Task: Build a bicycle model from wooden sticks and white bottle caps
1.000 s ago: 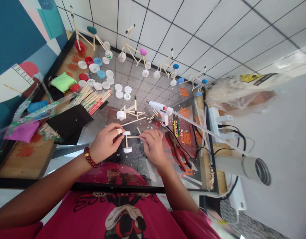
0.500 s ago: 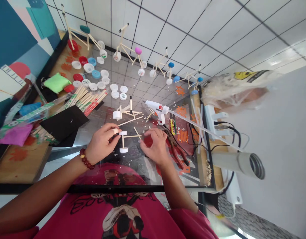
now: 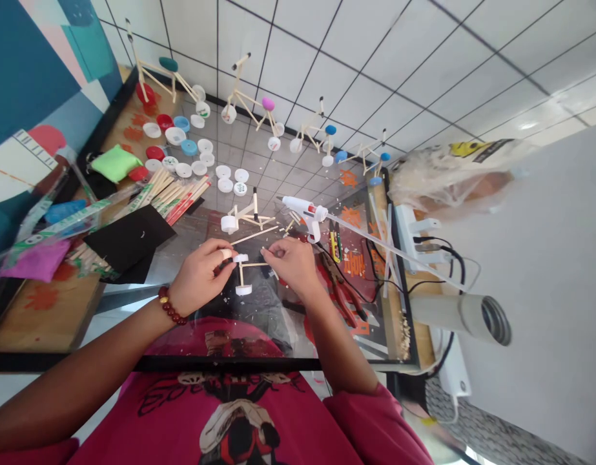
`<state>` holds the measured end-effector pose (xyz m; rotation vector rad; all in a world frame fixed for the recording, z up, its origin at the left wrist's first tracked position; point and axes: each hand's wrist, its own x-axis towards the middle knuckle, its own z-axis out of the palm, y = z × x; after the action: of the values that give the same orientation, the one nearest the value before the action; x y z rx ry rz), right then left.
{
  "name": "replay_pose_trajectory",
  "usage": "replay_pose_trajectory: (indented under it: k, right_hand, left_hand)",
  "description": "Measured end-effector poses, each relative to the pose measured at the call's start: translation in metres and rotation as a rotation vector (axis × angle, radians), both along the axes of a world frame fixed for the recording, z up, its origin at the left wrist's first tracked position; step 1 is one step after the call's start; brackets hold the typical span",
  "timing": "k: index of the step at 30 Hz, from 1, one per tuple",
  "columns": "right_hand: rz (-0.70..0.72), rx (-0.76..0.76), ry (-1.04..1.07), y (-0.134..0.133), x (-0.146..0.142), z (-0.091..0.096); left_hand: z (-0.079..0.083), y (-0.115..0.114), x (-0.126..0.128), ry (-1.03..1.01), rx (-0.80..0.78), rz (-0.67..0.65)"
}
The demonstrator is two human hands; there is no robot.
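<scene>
At the far left of the glass-topped desk (image 3: 181,363) lie a soft green pouch (image 3: 115,163), a matte sheet of black card (image 3: 128,242) and a bundle of thin wooden sticks (image 3: 179,197), some with red ends. Just beyond them are round plastic bottle caps (image 3: 225,177), and farther off a row of stick models on cap wheels (image 3: 249,97) stands against the tiles.

Near the middle, the left hand (image 3: 199,278), wearing a bracelet of dark red beads (image 3: 168,305), has its grip closed at the upper end of a small stick frame (image 3: 246,268). The frame sits low over the glass between both hands, with a white cap wheel (image 3: 243,290) at its lower end. The right hand (image 3: 290,265) brings its fingertips (image 3: 270,250) together by the frame's crossbar, though whether they hold anything is too small to tell.

The work in hand looks like joining this slender frame, and the joint seems to call for steady, pinched fingers.

Farther right are a white hot-glue gun (image 3: 300,208), red-handled pliers (image 3: 341,287) and a white power strip (image 3: 416,226)
</scene>
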<state>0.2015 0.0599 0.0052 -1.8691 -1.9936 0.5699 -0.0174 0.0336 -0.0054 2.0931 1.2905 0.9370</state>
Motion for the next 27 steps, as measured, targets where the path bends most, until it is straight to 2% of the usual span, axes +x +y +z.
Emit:
replay_pose_trajectory:
  k: [5, 14, 21, 24, 27]
  right_hand:
    - [-0.025, 0.016, 0.067, -0.002, 0.003, -0.006]
    - [-0.029, -0.007, 0.038, 0.001, -0.003, -0.002]
    - [-0.043, 0.021, 0.066, -0.002, 0.016, -0.005]
    - [-0.003, 0.055, 0.070, -0.006, 0.026, -0.003]
    - [0.097, 0.091, 0.099, -0.012, 0.032, 0.003]
  left_hand:
    - [-0.001, 0.000, 0.000, -0.016, 0.015, -0.003]
    - [0.000, 0.000, 0.000, -0.012, 0.018, -0.011]
    - [-0.001, 0.000, 0.000, -0.013, 0.000, -0.003]
    - [-0.002, 0.000, 0.000, -0.017, 0.005, -0.007]
    - [-0.002, 0.000, 0.000, -0.019, 0.005, -0.010]
